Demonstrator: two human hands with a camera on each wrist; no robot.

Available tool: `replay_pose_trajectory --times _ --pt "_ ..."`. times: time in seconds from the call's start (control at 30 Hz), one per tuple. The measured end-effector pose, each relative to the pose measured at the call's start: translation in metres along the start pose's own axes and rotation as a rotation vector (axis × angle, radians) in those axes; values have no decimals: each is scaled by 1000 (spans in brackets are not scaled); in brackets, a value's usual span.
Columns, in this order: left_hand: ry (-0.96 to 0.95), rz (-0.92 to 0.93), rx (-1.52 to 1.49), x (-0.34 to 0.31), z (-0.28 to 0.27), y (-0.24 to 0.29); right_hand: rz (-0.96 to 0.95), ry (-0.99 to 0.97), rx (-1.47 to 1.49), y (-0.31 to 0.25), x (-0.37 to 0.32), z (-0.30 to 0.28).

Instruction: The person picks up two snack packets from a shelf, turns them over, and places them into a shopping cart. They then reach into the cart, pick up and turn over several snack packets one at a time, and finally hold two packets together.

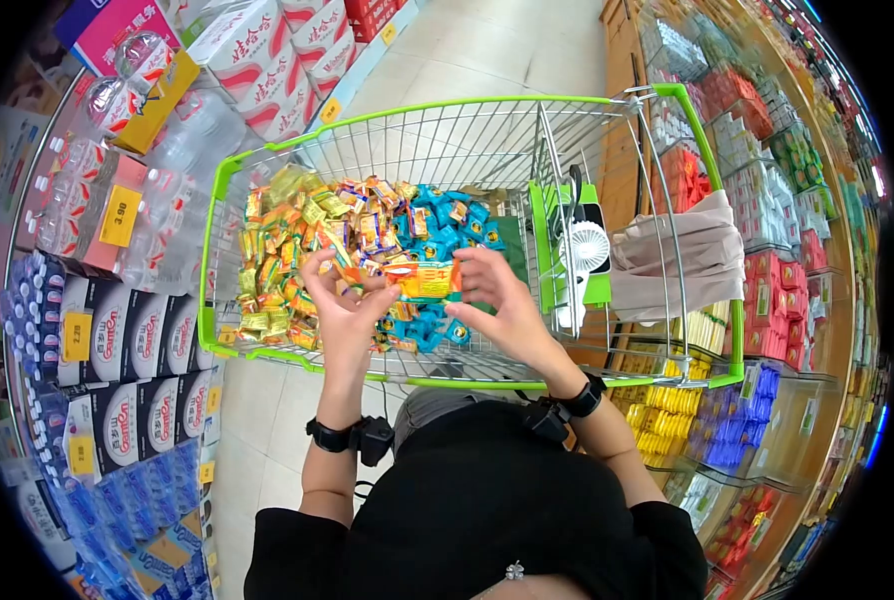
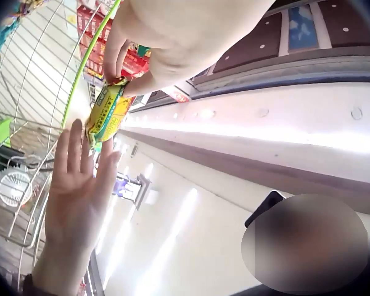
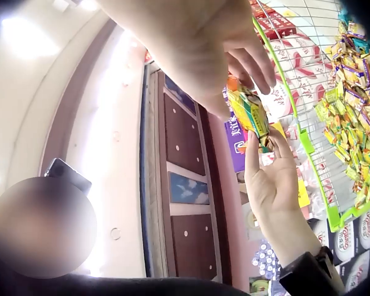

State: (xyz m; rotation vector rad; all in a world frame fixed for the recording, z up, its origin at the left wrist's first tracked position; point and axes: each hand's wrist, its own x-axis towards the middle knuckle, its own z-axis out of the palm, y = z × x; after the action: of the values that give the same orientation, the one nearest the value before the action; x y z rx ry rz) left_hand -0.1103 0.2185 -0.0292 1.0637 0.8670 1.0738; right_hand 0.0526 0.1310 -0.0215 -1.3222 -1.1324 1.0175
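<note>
A small yellow, orange and green snack packet [image 1: 422, 280] is held level between both hands, above the heap in the cart. My left hand [image 1: 345, 305] pinches its left end between thumb and fingers, as the left wrist view shows from below. At the other end, the thumb and fingertips of my right hand [image 1: 512, 310] grip the edge, the fingers fairly straight. The wrapper is printed on both faces. Beneath lie many yellow and orange wrapped packets [image 1: 277, 250] and, to their right, blue wrapped packets [image 1: 437, 225].
The wire shopping cart [image 1: 467, 105] has a green rim. A white handheld fan [image 1: 585, 248] and a pale cloth [image 1: 677, 255] sit at its right end. Bottled drinks [image 1: 77, 195] and cartons line the left; snack shelves [image 1: 767, 250] stand on the right.
</note>
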Motion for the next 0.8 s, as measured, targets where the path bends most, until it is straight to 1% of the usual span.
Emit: replay_pose_trajectory --times 0.07,0.1,0.17,0.23,0.3,0.4,0.47,0.8 --pt "-17 1 -19 -5 6 -1 18 59 136 3 -1 -3" --pt "-57 -11 -51 -8 10 1 22 84 168 1 -2 -4" --pt "-121 -48 -86 -13 15 8 2 115 181 -3 -4 -7" --pt "-150 -43 -85 -16 19 11 -29 154 213 -9 -6 -10" --pt "-182 -35 -88 -16 22 12 -36 165 228 -12 -9 -14" --pt "-235 -63 -173 -16 27 13 -40 186 265 -19 -14 -19" --pt "-260 -80 -212 -17 36 16 -14 185 286 -24 -18 -25" --pt "-354 -79 -214 -21 41 13 17 209 315 -29 -24 -32"
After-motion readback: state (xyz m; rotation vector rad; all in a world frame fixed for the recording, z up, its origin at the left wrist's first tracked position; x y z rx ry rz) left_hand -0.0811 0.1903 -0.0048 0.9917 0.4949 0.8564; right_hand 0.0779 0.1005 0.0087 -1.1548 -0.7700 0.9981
